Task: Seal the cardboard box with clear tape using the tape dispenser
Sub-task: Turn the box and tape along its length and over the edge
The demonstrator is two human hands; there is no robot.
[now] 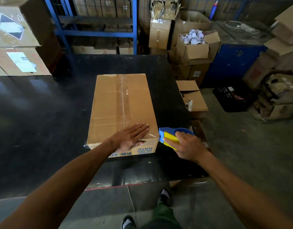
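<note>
A closed brown cardboard box (121, 106) lies on the black table (43, 113), its long side running away from me. A strip of clear tape (123, 100) runs down the middle seam of its top. My left hand (134, 135) lies flat, fingers together, on the near end of the top, its palm over the near edge. My right hand (186, 146) grips a blue and yellow tape dispenser (170, 137) just off the box's near right corner, its blue nose touching or almost touching that corner.
Stacked cardboard boxes (18, 43) stand at the table's far left. Blue racking (99, 30) rises behind. More boxes (197, 45) crowd the right, one with white rolls, beside an open carton (193, 96) and a black crate (231, 98) on the floor. The table's front edge (125, 182) is close to my legs.
</note>
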